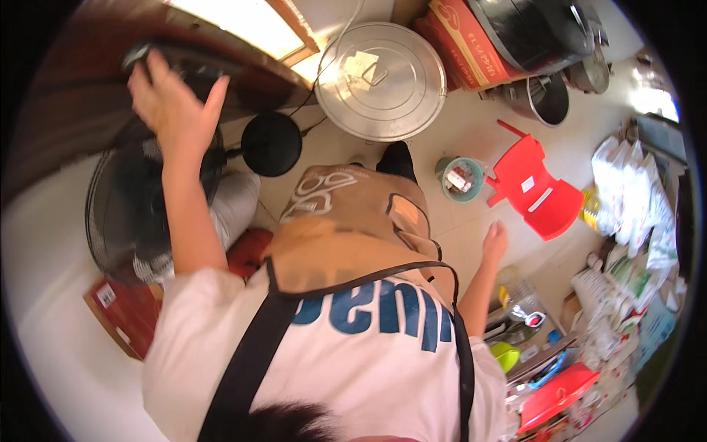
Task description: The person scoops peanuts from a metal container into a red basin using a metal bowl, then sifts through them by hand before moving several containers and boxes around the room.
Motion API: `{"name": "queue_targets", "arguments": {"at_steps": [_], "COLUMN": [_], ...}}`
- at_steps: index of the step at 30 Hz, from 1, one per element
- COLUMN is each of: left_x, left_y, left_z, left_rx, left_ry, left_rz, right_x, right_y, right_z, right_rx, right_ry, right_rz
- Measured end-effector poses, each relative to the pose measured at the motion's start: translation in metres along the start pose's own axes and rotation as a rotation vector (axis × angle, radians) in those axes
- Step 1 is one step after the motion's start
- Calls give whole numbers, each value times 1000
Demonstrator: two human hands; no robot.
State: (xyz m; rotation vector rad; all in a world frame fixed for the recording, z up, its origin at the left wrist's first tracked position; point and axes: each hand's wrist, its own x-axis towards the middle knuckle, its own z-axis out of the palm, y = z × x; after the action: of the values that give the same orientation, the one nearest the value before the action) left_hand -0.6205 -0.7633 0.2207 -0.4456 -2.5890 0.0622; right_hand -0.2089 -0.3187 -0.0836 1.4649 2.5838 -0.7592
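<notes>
My left hand [173, 107] is raised at the upper left, thumb and fingers spread, holding nothing. Its fingertips overlap a dark rounded object [210, 72] against a dark brown wooden surface; whether they touch it I cannot tell. Below that hand stands a black fan [121, 214] with a wire cage, and a round black base or disc [271, 144] lies beside it. My right hand [496, 239] hangs low at my right side, small and slightly blurred, its fingers loosely curled with nothing visible in them. Nearest to it is a red plastic child's chair [541, 191].
A large round metal lid [381, 81] lies ahead of my feet. Right of them stands a small bin [462, 180] with litter. Farther off are a red carton [471, 40] and a metal pot [549, 103]. Plastic bags [626, 191] and a clear bottle [521, 306] crowd the right side.
</notes>
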Motion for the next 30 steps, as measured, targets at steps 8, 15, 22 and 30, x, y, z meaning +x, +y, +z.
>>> {"name": "queue_targets", "arguments": {"at_steps": [8,15,22,30], "left_x": [35,-7,-92,-137], "left_y": [37,137,273,321], "left_z": [-15,-38,-38,-58], "left_rx": [-100,-468,14,-666], "left_ry": [436,84,-1203,-620], "left_rz": [117,180,903,765], "right_x": [-213,-173,-134,-44], "right_y": [131,83,131,166], "right_z": [62,42,46,37], "right_rx": [-72,139,208,114], "right_ry": [-640,-489,-439,-454], "right_rz": [307,227,95,-108]}}
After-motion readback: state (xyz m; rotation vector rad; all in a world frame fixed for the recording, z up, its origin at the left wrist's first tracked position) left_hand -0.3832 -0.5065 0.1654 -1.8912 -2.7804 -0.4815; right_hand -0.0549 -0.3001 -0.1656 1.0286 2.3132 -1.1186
